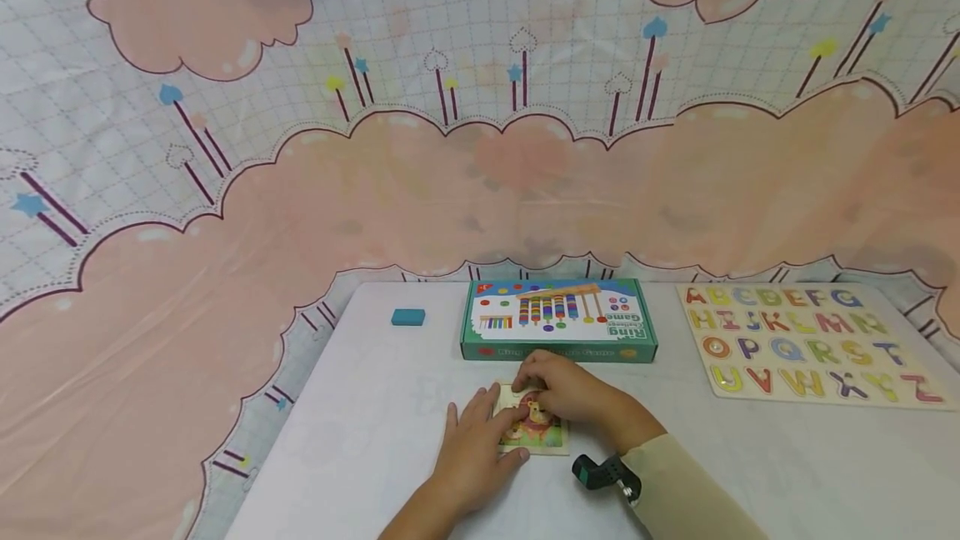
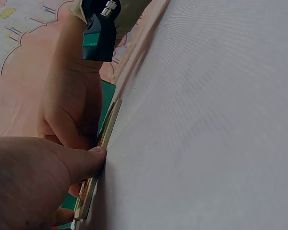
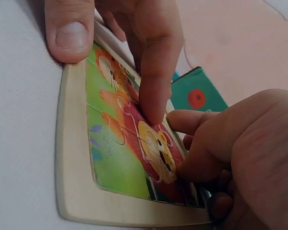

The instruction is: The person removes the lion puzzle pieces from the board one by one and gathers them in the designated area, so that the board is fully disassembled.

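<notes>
A small wooden jigsaw puzzle [image 1: 551, 440] with a bear-like animal picture lies on the table, its pale frame [image 3: 69, 143] around the pieces. My left hand [image 1: 474, 452] lies over its left side. The left thumb rests on the frame's near edge, and the index finger presses on the picture. Over the far right part of the puzzle is my right hand [image 1: 572, 390], fingers bent. Its thumb and index finger pinch at a puzzle piece [image 3: 156, 148] by the animal's head; the hand covers the far corner. In the left wrist view, the board's edge [image 2: 103, 139] shows side-on beneath my thumb.
A green ring game box [image 1: 558, 319] stands just beyond the puzzle. Further left lies a small blue block [image 1: 408, 317]. An alphabet board [image 1: 817, 348] with colourful letters is at the right. A black wrist camera [image 1: 607, 473] sits by the right sleeve [image 1: 682, 482].
</notes>
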### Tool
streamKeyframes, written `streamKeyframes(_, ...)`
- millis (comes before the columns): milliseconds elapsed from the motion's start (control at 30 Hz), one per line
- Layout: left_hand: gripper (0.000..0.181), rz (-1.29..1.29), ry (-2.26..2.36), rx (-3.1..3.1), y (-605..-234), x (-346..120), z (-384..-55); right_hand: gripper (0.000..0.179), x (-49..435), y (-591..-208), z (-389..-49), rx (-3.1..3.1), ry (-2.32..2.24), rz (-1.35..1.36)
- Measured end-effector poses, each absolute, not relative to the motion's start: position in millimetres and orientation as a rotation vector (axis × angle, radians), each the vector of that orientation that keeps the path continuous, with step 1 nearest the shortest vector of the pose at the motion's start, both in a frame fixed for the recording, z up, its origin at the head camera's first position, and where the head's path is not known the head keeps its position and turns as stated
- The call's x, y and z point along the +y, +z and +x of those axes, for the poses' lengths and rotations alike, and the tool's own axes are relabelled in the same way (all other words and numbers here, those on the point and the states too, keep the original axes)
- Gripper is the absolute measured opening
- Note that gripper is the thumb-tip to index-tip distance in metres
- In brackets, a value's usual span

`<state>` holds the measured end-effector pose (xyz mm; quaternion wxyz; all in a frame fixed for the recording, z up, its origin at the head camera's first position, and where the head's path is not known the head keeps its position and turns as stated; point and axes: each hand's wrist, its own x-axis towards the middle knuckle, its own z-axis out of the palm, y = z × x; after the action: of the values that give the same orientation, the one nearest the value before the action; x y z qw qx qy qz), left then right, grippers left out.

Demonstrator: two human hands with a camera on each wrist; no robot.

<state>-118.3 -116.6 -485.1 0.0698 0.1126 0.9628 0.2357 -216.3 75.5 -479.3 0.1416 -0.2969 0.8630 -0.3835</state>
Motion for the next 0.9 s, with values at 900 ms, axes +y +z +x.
streamKeyframes(900,0.056,0.339,0.711,2.882,-487.9,-116.7,-119.7,0.021,77.6,-483.2,-213.8,2.563,-1.146,-0.888)
